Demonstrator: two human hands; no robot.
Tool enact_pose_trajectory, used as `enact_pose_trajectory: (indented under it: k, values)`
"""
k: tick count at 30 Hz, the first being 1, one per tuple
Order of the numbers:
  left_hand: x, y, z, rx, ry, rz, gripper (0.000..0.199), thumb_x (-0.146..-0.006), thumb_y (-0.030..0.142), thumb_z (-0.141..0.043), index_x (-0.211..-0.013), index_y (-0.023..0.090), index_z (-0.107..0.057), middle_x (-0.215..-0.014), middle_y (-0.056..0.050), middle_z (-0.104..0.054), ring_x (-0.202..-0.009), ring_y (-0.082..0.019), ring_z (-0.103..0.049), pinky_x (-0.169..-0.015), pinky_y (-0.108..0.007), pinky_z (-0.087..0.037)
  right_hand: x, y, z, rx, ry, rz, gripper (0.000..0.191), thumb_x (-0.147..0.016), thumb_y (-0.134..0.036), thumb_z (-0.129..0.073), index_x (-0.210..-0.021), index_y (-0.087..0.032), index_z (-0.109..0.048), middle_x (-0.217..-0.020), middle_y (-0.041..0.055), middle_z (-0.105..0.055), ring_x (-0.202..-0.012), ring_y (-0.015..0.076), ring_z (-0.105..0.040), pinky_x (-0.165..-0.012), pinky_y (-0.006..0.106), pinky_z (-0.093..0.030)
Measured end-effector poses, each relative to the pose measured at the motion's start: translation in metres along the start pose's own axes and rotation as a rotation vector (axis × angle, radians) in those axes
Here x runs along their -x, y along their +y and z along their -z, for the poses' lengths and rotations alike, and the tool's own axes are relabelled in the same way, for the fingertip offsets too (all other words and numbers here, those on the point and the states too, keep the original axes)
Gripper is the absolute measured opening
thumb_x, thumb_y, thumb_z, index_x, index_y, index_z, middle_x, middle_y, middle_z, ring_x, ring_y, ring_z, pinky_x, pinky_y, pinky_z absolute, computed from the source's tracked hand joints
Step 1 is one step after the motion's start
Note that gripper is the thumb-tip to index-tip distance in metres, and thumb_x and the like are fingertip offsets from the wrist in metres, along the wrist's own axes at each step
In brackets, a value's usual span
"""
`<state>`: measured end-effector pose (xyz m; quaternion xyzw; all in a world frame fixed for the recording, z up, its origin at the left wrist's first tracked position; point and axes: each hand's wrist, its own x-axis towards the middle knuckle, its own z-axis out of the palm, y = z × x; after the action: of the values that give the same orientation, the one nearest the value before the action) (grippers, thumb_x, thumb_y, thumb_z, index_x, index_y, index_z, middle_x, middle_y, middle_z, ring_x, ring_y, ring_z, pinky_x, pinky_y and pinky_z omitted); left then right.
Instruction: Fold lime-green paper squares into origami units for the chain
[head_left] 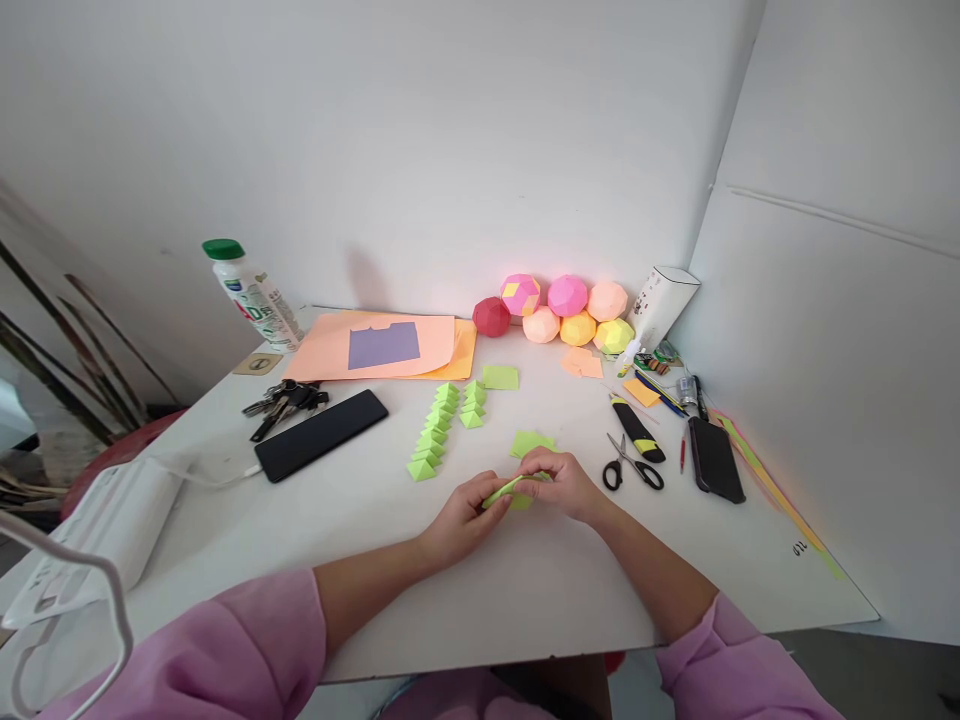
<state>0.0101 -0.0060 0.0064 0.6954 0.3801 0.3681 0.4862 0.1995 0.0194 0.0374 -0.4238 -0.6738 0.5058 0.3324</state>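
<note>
A small green piece of folded paper [504, 491] is pinched between my two hands above the front middle of the table. My left hand [466, 515] grips its left end, and my right hand [564, 484] holds the right end with bent fingers. Just beyond the right hand lies a green paper sheet [531, 441]; more green paper [521, 502] shows under the hands. Left of them run two rows of folded green paper pieces, a longer row [433, 432] and a shorter row [473, 404]. Another flat green sheet [500, 377] rests behind the shorter row.
Scissors [632, 466], a yellow-black cutter [636, 428] and a phone [715, 460] lie to the right. Several paper balls [567, 296] are stacked against the wall. Orange sheets [322, 345], keys [289, 402], a black slab-like device [322, 435] and a bottle [255, 297] occupy the left.
</note>
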Motion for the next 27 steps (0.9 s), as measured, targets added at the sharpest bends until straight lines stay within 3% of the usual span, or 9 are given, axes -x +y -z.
enact_pose_trajectory:
  k: [7,17,27]
  values:
    - [-0.001,0.002,0.0,-0.006,-0.011,0.014,0.029,-0.086,0.037,-0.043,-0.097,0.021,-0.065,-0.068,0.001,-0.043,-0.06,-0.012,-0.042,-0.056,-0.024,-0.037,-0.001,0.003,-0.001,-0.003,0.012,0.025,0.016,-0.07,-0.034,-0.07,-0.076,-0.019,-0.07,-0.08,0.0033,-0.059,-0.081,0.0159,-0.056,-0.078,0.032,-0.044]
    - [-0.002,0.001,0.0,0.005,-0.005,0.047,0.028,-0.085,0.034,-0.044,-0.093,0.017,-0.064,-0.069,0.0,-0.045,-0.063,-0.012,-0.042,-0.058,-0.024,-0.036,-0.001,0.003,-0.002,0.084,0.049,0.199,0.012,-0.073,-0.031,-0.068,-0.072,-0.02,-0.07,-0.071,0.005,-0.064,-0.08,0.0179,-0.056,-0.075,0.033,-0.047]
    - [-0.003,-0.004,-0.001,0.153,0.078,0.111,0.025,-0.081,0.039,-0.051,-0.076,0.016,-0.058,-0.065,0.003,-0.043,-0.057,-0.01,-0.037,-0.052,-0.021,-0.031,0.0,-0.005,-0.001,0.168,0.06,0.155,0.017,-0.08,-0.027,-0.058,-0.069,-0.016,-0.067,-0.071,0.0045,-0.062,-0.075,0.0158,-0.056,-0.071,0.029,-0.047]
